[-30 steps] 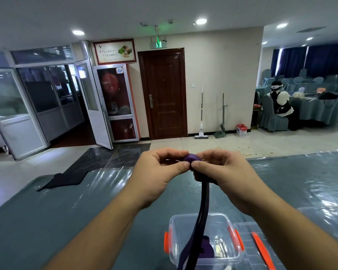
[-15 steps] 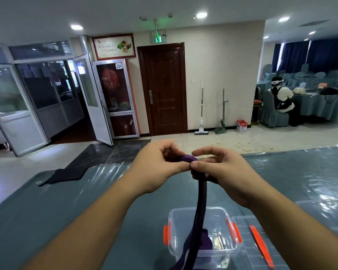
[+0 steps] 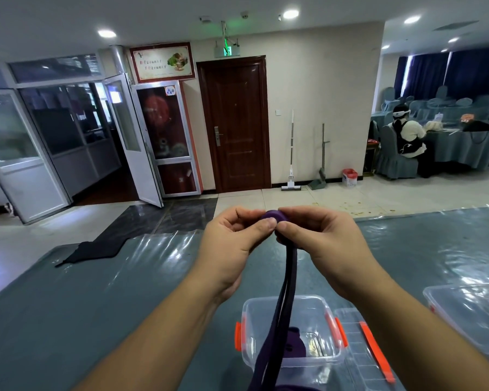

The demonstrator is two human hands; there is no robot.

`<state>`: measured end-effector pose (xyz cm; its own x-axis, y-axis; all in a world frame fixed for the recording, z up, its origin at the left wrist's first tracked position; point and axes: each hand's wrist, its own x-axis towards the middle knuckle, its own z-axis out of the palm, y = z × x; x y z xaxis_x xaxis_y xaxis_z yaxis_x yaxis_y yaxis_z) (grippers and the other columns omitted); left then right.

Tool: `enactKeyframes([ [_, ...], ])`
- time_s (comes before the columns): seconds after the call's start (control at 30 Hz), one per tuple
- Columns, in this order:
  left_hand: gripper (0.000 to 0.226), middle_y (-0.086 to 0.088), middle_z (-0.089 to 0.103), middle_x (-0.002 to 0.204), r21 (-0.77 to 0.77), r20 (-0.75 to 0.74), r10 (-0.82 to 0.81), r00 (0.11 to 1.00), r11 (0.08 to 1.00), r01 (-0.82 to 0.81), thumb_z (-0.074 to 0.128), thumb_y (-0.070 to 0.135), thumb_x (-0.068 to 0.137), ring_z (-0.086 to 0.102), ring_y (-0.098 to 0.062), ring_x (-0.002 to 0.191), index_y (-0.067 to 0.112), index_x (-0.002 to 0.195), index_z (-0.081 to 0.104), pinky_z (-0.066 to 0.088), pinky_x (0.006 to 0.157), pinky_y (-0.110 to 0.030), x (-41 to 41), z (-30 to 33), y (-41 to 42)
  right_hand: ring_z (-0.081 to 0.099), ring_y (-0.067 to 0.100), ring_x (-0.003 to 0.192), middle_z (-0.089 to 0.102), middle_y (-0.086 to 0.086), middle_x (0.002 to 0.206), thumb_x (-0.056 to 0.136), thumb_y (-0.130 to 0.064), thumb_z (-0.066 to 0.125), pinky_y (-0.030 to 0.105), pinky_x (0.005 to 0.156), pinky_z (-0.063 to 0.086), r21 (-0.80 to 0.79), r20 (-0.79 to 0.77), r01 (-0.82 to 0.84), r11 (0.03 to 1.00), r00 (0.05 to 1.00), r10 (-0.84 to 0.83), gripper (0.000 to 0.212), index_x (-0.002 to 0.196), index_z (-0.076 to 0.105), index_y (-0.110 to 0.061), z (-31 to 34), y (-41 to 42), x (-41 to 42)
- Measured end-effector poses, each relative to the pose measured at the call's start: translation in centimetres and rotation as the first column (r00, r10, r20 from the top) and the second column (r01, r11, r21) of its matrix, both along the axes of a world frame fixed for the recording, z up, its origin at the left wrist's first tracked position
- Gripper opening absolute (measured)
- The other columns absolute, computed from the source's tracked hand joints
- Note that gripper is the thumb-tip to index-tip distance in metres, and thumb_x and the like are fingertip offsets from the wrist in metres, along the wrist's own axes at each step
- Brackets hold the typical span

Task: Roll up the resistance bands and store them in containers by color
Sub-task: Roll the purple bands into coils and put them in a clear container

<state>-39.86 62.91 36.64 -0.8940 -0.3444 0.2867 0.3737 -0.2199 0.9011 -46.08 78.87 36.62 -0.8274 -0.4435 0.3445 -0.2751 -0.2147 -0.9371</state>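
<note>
Two hands are raised above the bench (image 3: 68, 320), and a small tight coil of purple rubber resistance band (image 3: 273, 215) is pinched between them. The coil is held by the left hand (image 3: 233, 241) with thumb and curled fingers on one side, and by the right hand (image 3: 319, 244) in the same way on the other, both grips pressed onto the roll. The loose tail of the band is seen hanging straight down in two strands, over the clear plastic container with orange latches (image 3: 249, 311) and on out of the bottom of the picture. Something purple (image 3: 295, 345) is already lying inside that container. A transparent lid with an orange clip (image 3: 373, 351) is laid just beside it, and a second clear container (image 3: 469, 311) is visible further right. Rolling is judged to be at an early stage: only a few turns are wound. More winding is called for next, with tension kept so the coil is not sprung loose.
</note>
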Motion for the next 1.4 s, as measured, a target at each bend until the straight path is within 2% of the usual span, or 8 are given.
enactKeyframes([
  [0.17, 0.017, -0.016, 0.079, 0.099, -0.188, 0.082, 0.005, 0.997, 0.982, 0.010, 0.084, 0.005, 0.081, 0.077, -0.026, 0.096, 0.020, 0.084, 0.076, 0.061, 0.086, -0.032, -0.3, -0.8, -0.5, 0.077, 0.014, 0.098, 0.081, -0.003, 0.103, 0.092, -0.011, 0.075, 0.036, 0.092, 0.062, 0.174, -0.107, 0.033, 0.984, 0.994, -0.014, 0.028, 0.119, 0.076, -0.019, -0.2, 0.8, -0.8],
  [0.3, 0.020, 0.002, 0.080, 0.094, -0.680, 0.152, 0.104, 0.983, 0.733, 0.028, 0.088, 0.027, 0.077, 0.077, -0.017, 0.090, 0.028, 0.083, 0.069, 0.064, 0.084, -0.036, 0.2, 0.6, -2.3, 0.073, 0.003, 0.101, 0.079, -0.012, 0.104, 0.092, -0.017, 0.076, 0.032, 0.097, 0.059, 0.387, -0.240, 0.039, 0.921, 0.969, 0.059, 0.028, 0.119, 0.077, -0.025, 0.3, 1.6, -1.2],
  [0.47, 0.022, 0.009, 0.078, 0.092, -0.793, 0.120, 0.126, 0.985, 0.609, 0.018, 0.087, 0.024, 0.082, 0.075, -0.008, 0.087, 0.034, 0.096, 0.073, 0.062, 0.082, -0.026, 0.0, 2.2, -2.2, 0.076, 0.010, 0.095, 0.080, -0.004, 0.099, 0.090, -0.017, 0.078, 0.033, 0.092, 0.062, 0.342, -0.206, 0.012, 0.939, 0.976, 0.063, 0.026, 0.114, 0.074, -0.027, 0.8, 1.6, -1.5],
  [0.67, 0.020, 0.001, 0.081, 0.094, -0.486, 0.059, 0.177, 0.982, 0.865, -0.127, 0.080, 0.006, 0.087, 0.077, -0.011, 0.090, 0.014, 0.104, 0.076, 0.059, 0.078, -0.018, -0.2, 1.0, -0.9, 0.078, 0.014, 0.097, 0.082, -0.001, 0.099, 0.086, -0.007, 0.079, 0.034, 0.091, 0.062, 0.001, -0.062, 0.017, 1.000, 0.998, -0.017, 0.026, 0.107, 0.078, -0.023, -0.7, 0.3, -0.8],
  [0.83, 0.019, -0.015, 0.080, 0.097, -0.090, 0.083, 0.130, 0.988, 0.988, -0.123, 0.077, -0.003, 0.086, 0.078, -0.021, 0.092, 0.001, 0.104, 0.073, 0.059, 0.079, -0.022, -0.8, -1.0, 1.0, 0.077, 0.012, 0.101, 0.082, -0.003, 0.102, 0.086, -0.001, 0.079, 0.037, 0.097, 0.060, -0.047, -0.033, 0.106, 0.993, 0.994, -0.107, 0.032, 0.111, 0.079, -0.021, -1.2, -0.5, -0.5],
  [1.13, 0.026, -0.003, 0.080, 0.094, -0.595, 0.175, 0.108, 0.979, 0.803, 0.018, 0.089, 0.015, 0.080, 0.078, -0.021, 0.090, 0.012, 0.098, 0.070, 0.064, 0.085, -0.033, -0.2, 0.9, -1.8, 0.073, -0.004, 0.097, 0.079, -0.021, 0.100, 0.090, -0.011, 0.078, 0.016, 0.090, 0.057, 0.345, -0.315, 0.085, 0.935, 0.949, 0.030, 0.033, 0.111, 0.076, -0.036, 0.6, 1.4, -1.2],
  [1.27, 0.029, 0.002, 0.080, 0.099, -0.600, 0.150, 0.073, 0.986, 0.800, 0.032, 0.085, 0.011, 0.084, 0.077, -0.013, 0.094, 0.024, 0.108, 0.075, 0.061, 0.084, -0.023, -0.1, 1.8, -2.0, 0.077, 0.005, 0.093, 0.080, -0.014, 0.097, 0.087, -0.014, 0.081, 0.022, 0.084, 0.061, 0.251, -0.278, 0.062, 0.966, 0.960, 0.010, 0.029, 0.107, 0.074, -0.033, 0.8, 1.4, -1.4],
  [1.4, 0.028, -0.010, 0.080, 0.101, -0.292, 0.096, 0.032, 0.995, 0.956, -0.003, 0.077, -0.003, 0.087, 0.077, -0.022, 0.097, 0.016, 0.106, 0.077, 0.062, 0.085, -0.029, -0.4, 1.1, -0.7, 0.076, 0.007, 0.099, 0.081, -0.011, 0.101, 0.085, -0.008, 0.080, 0.019, 0.088, 0.059, 0.042, -0.207, 0.051, 0.998, 0.977, -0.041, 0.032, 0.109, 0.077, -0.029, -0.1, 0.8, -0.7],
])
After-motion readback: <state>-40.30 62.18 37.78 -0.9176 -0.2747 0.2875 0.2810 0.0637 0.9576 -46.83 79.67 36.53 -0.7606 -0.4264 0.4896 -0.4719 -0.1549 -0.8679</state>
